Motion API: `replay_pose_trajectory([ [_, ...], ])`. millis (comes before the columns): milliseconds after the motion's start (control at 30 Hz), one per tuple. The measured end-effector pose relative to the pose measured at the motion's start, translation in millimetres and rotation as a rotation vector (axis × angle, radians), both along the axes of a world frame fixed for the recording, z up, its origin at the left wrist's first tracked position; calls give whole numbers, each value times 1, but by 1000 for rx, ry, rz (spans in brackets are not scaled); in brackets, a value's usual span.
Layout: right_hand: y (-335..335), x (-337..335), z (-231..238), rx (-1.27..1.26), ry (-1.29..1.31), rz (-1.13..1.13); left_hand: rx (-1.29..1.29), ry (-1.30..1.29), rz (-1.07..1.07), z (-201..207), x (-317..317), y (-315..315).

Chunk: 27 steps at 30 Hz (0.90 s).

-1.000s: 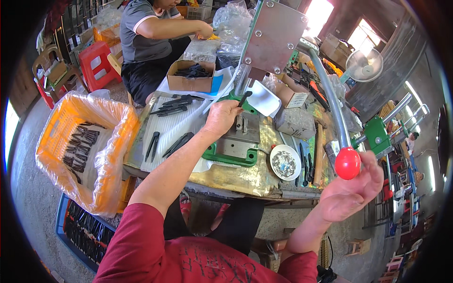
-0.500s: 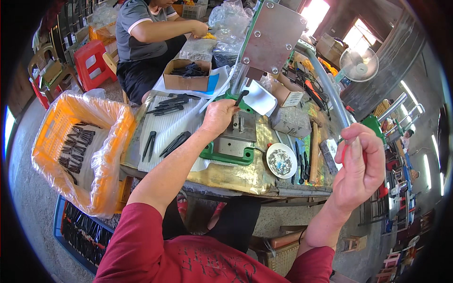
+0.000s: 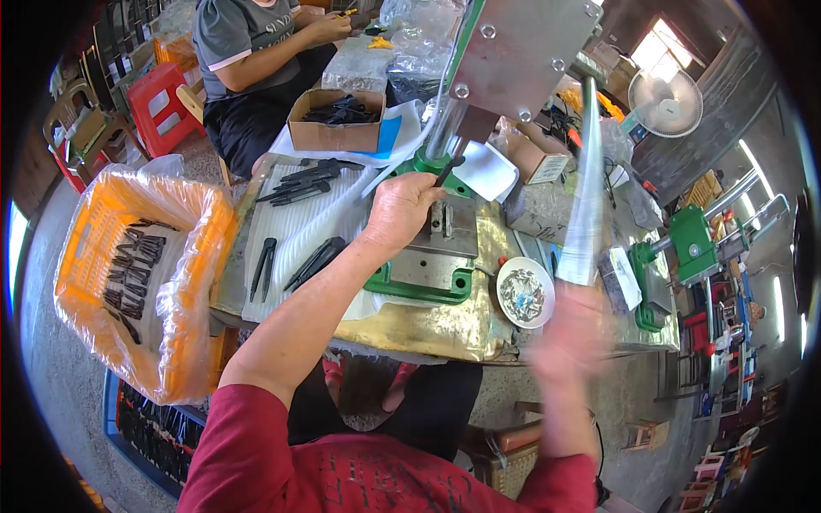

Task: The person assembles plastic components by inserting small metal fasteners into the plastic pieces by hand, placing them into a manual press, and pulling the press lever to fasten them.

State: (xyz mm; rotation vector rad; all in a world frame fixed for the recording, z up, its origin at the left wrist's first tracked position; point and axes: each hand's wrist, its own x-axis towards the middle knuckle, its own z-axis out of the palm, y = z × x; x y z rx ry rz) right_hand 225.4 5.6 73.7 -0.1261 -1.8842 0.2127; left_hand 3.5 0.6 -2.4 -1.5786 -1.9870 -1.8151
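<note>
My left hand [image 3: 404, 208] rests on the grey die block [image 3: 445, 244] of a hand press with a green base [image 3: 419, 289], fingers closed on a small black part there. My right hand [image 3: 569, 335] is motion-blurred at the lower end of the press's long silver lever [image 3: 587, 197] and looks closed around its knob, which is hidden. The press's big grey metal plate [image 3: 517, 47] stands above the die.
A white bowl of small metal pieces [image 3: 524, 293] sits right of the press. Black tool parts [image 3: 299, 175] lie on a white ribbed sheet [image 3: 295, 227]. Left stands a plastic-lined orange crate [image 3: 201, 256]. Behind are a cardboard box [image 3: 338, 128], a seated person [image 3: 256, 51], a second green press [image 3: 691, 244] and a fan [image 3: 671, 103].
My right hand has swung the lever from far right in toward the bench and is now blurred. The red knob no longer shows. My left hand stays at the die.
</note>
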Motion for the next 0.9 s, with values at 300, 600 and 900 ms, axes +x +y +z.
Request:
replay_pose_trajectory([
  [300,15,-8,-22,87,-150,-17,50,-2,5,1,2,7],
  [600,-38,16,79,-274,-141,-3,4,14,10,3,-1,1],
  [900,-44,14,117,-449,-111,96,59,-10,14,-4,-2,6],
])
